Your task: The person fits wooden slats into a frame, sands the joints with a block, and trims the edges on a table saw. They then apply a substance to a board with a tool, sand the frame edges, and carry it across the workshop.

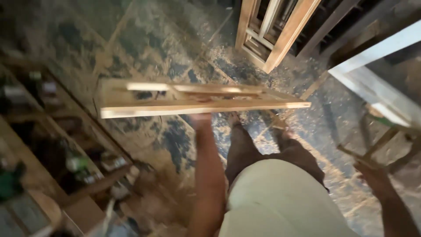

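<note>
A person's left hand (201, 117), fingers clamped underneath, holds a long wooden frame (197, 100) level over a sawdust-covered floor (166, 48); right hand (370, 172) grips a thin stick (356, 156).

Sawdust-strewn floor (144, 39) (wooden frames (272, 30) resting there)

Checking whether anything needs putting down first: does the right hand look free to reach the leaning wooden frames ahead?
Probably not: the right hand seems to grip a thin wooden piece, and the leaning frames stand well ahead across the sawdust floor.

One wooden frame (197, 100) carried, two hands (left (201, 119), right (368, 172)), one frame stack (272, 30) leaning.
</note>
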